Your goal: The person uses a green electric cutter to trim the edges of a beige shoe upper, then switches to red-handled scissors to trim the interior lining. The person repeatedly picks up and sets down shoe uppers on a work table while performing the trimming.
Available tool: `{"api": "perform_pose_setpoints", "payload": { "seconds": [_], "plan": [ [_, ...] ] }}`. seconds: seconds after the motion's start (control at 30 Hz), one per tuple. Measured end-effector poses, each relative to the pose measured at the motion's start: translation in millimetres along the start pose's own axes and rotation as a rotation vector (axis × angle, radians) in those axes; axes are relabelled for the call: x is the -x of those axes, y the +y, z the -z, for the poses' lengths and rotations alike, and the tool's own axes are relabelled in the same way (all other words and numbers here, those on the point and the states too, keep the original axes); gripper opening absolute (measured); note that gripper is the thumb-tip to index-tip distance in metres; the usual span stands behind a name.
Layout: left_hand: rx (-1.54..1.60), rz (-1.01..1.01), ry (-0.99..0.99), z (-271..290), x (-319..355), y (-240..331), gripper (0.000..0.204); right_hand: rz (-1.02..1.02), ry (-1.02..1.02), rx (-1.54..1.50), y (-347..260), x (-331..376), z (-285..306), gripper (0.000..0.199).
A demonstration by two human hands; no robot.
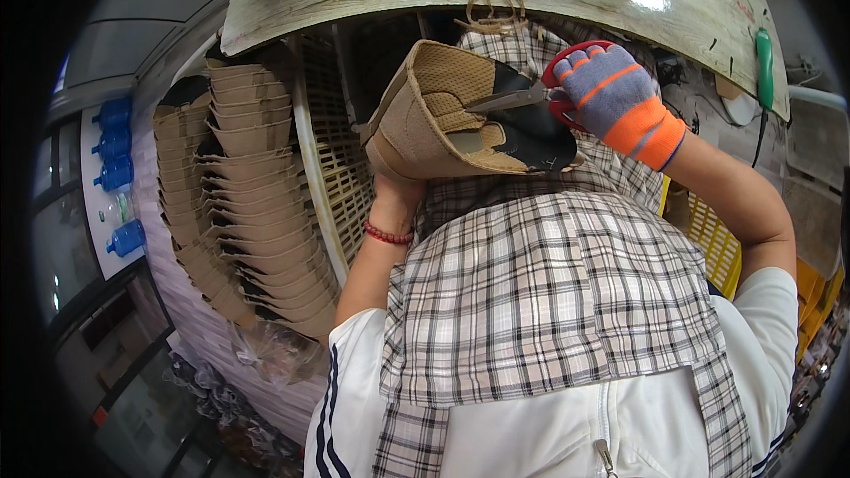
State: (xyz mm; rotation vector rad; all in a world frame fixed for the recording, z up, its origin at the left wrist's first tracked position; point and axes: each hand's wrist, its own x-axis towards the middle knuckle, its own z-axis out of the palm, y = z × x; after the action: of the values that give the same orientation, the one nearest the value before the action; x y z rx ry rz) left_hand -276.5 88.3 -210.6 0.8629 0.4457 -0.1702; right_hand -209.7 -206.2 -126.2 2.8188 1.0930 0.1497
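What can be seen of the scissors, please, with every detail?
The scissors have red handle loops and grey, metal-looking blades. The gloved right hand grips the loops. The blades point leftward over the opening of the tan-and-black shoe upper; whether they touch it is unclear.

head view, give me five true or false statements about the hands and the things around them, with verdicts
1. The gloved right hand holds scissors. True.
2. The scissors have green handles. False: the handles are red.
3. The left hand wears a glove. False: no glove shows on it; its fingers are mostly hidden behind the tan boot piece, and a red bracelet circles the wrist.
4. The stacked tan pieces are on the person's right. False: the stacks are on the left.
5. A green tool is at the right end of the table. True.
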Motion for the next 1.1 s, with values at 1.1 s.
{"api": "perform_pose_setpoints", "payload": {
  "seconds": [1.1],
  "plan": [
    [-0.284,0.484,-0.136,55,0,46,0.031,-0.216,-0.159,-0.629,-11,32,-12,0.034]
  ]
}}
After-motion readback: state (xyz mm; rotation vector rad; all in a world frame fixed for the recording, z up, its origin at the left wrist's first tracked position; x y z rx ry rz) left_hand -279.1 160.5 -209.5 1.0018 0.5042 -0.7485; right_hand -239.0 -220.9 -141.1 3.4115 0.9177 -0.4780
